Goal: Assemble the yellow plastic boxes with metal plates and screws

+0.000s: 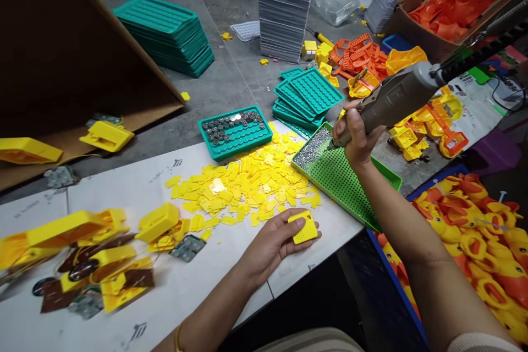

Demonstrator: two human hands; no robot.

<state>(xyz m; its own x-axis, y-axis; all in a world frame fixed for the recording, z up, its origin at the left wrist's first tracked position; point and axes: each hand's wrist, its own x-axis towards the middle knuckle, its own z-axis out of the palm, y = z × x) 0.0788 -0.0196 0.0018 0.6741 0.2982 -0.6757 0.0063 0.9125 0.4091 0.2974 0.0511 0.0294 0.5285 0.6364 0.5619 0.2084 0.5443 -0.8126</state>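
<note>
Left hand (274, 245) pinches yellow casing (306, 231), right hand (358, 135) grips power screwdriver (394, 96) near loose screws (307, 152): apparently screw pickup, next likely requiring careful alignment over the casing.

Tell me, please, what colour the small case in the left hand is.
The small case in the left hand is yellow, shown best in the head view.

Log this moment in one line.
left hand: holding yellow case | right hand: gripping grey screwdriver over green tray | yellow pieces: heaped
</note>
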